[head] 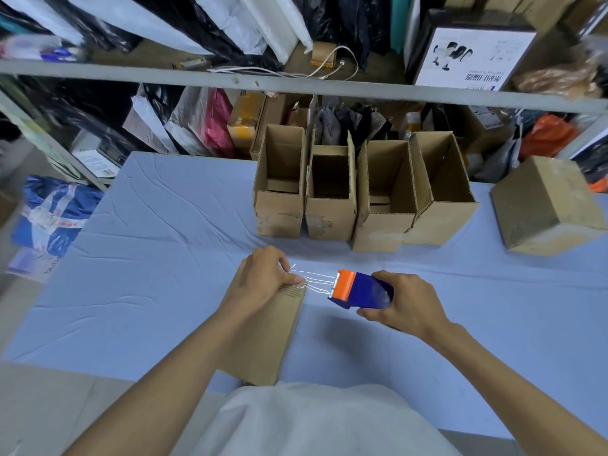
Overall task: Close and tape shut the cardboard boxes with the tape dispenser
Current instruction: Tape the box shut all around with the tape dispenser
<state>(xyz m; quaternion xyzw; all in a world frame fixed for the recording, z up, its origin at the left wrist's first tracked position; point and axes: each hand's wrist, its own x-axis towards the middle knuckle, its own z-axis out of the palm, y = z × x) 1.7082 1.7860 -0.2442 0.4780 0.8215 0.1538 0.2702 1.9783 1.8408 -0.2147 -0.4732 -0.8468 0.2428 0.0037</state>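
Left hand (266,274) pinches tape (316,281) onto closed box (266,337) at 6 o'clock; right hand (404,302) grips tape dispenser (358,289). Four boxes (329,205) at 12 o'clock stand open: judged mostly undone.

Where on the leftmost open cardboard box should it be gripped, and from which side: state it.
Probably pinch the top edge of the near wall of the leftmost open cardboard box, fingers inside its open mouth, thumb outside, coming from above and the front. It stands upright, and its right wall sits close beside the next box, leaving little room there.
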